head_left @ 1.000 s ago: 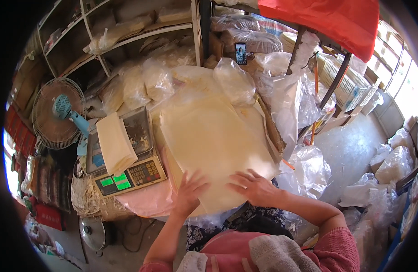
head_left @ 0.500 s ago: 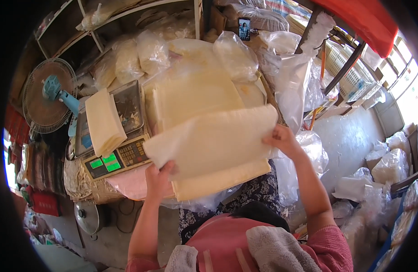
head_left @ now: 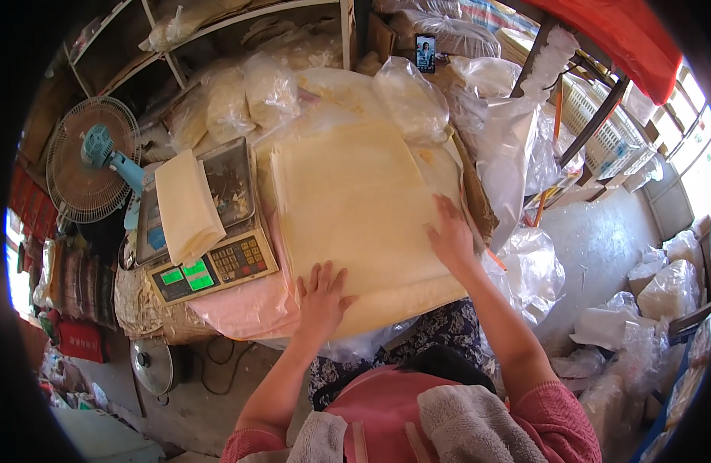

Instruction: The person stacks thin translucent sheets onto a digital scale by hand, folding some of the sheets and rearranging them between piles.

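Note:
A broad stack of thin, pale yellow sheets (head_left: 351, 204) lies flat on the work surface in front of me. My left hand (head_left: 322, 302) rests on its near left part, palm down and fingers spread. At the stack's right edge, my right hand (head_left: 452, 238) lies with fingers stretched out and nothing gripped. Along the near side runs a rolled or folded edge of the sheets (head_left: 401, 302). To the left, a folded bundle of similar sheets (head_left: 187, 204) sits on a digital scale (head_left: 214, 266) with lit green displays.
A blue fan (head_left: 95, 147) stands left of the scale. Filled clear plastic bags (head_left: 409, 100) and a phone (head_left: 425, 54) line the back. Pink cloth or plastic (head_left: 251, 309) shows under the scale's near side. A white plastic basket (head_left: 610, 131) is at the right.
Half a second ago both hands held a sheet raised by its near corners. Now it has been let go, the stack lies flat, and both hands rest open on it.

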{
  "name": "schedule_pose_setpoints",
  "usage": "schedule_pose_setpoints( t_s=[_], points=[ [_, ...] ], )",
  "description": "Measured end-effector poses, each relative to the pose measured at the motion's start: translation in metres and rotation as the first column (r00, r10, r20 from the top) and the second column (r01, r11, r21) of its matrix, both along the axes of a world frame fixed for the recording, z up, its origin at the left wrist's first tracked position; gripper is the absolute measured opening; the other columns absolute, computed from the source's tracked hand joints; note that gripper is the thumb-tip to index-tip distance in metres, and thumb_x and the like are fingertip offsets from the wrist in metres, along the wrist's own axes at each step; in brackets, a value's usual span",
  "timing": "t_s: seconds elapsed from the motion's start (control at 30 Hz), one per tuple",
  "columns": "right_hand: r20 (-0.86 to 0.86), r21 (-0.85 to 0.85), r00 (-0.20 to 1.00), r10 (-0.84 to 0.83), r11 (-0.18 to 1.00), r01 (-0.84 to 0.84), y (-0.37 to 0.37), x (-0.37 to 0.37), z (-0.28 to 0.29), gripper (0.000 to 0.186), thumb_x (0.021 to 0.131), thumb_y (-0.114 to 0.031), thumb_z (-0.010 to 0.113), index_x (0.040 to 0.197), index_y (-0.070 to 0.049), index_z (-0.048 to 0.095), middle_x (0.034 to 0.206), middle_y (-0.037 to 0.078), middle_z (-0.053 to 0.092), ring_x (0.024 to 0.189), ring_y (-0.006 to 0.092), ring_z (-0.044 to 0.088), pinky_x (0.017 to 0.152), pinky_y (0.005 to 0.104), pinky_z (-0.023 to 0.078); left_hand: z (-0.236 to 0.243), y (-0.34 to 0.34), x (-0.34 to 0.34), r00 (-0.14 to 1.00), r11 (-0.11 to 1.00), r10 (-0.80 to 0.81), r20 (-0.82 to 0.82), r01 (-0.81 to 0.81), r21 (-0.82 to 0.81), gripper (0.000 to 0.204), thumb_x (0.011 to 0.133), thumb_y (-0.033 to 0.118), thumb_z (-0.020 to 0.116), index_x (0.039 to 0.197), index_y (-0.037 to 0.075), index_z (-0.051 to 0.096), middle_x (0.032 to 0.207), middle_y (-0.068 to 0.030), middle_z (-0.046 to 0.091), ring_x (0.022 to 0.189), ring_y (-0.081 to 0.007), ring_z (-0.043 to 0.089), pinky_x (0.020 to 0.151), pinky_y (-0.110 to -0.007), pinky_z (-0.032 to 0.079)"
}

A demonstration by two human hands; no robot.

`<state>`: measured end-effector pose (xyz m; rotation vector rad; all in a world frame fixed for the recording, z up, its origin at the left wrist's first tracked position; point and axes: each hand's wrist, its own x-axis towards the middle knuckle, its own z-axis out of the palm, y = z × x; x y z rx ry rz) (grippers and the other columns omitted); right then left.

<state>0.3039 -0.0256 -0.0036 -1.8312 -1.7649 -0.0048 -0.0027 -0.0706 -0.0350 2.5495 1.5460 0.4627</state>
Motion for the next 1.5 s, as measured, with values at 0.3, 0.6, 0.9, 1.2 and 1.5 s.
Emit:
schedule_pose_setpoints(
  t_s=[0.3,0.6,0.9,1.2,1.5],
  points=[
    [0.271,-0.230,0.902,0.335,0.933,-0.277,-0.042,-0.034,-0.032,0.052,0.099,-0.036,0.044,0.147,-0.018,0.037,0.154,0.014,0.030,0.144,0.0368,0.022,0.115,0.0587,0.015,-0.009,0.000,-0.018,0.988,0.970,-0.124,-0.087,0.139,0.201,0.041,0.083,0.026,0.067,0.120,0.010,0.061,0.130,-0.0115,0.054,0.121,-0.0306,0.051,0.095,-0.050,0.044],
    [-0.031,-0.320,0.791,0.612,0.743,-0.587,-0.049,-0.116,0.055,0.056,0.091,-0.017,0.057,0.144,-0.012,0.038,0.145,0.018,0.043,0.136,0.0357,0.040,0.110,0.0553,0.032,0.075,0.005,-0.030,0.966,0.955,-0.254,-0.045,0.258,0.148,0.030,0.079,0.006,0.060,0.109,0.001,0.061,0.110,-0.0109,0.065,0.103,-0.0234,0.062,0.092,-0.043,0.046],
    [0.075,0.245,0.695,0.715,0.662,-0.708,-0.052,-0.069,0.077,0.039,0.073,0.001,0.064,0.111,-0.006,0.065,0.119,0.011,0.065,0.113,0.0292,0.060,0.100,0.0448,0.045,0.025,0.024,-0.064,0.704,0.927,0.068,0.706,-0.306,0.215,0.059,0.084,0.009,0.066,0.138,-0.001,0.044,0.147,-0.0178,0.039,0.136,-0.0353,0.037,0.114,-0.044,0.027],
    [-0.717,-0.382,0.690,0.101,0.771,-0.510,-0.050,-0.005,-0.028,0.021,0.087,-0.003,0.064,0.107,-0.003,0.068,0.097,0.001,0.070,0.089,0.0117,0.064,0.079,0.0285,0.051,0.005,0.017,-0.067,0.785,0.877,0.095,0.612,0.225,-0.425,0.038,0.084,0.013,0.071,0.119,-0.001,0.062,0.117,-0.0143,0.066,0.107,-0.0140,0.061,0.085,-0.030,0.050],
    [-0.434,-0.481,0.900,-0.051,0.857,-0.183,-0.032,-0.029,-0.006,0.036,0.084,-0.029,0.070,0.103,-0.001,0.060,0.081,0.012,0.061,0.074,0.0194,0.059,0.067,0.0344,0.045,0.009,0.030,-0.013,0.986,0.993,0.116,0.120,-0.119,0.022,0.079,0.083,0.041,0.071,0.146,0.006,0.038,0.151,-0.0222,0.030,0.139,-0.0350,0.031,0.111,-0.051,0.028]
  ],
)
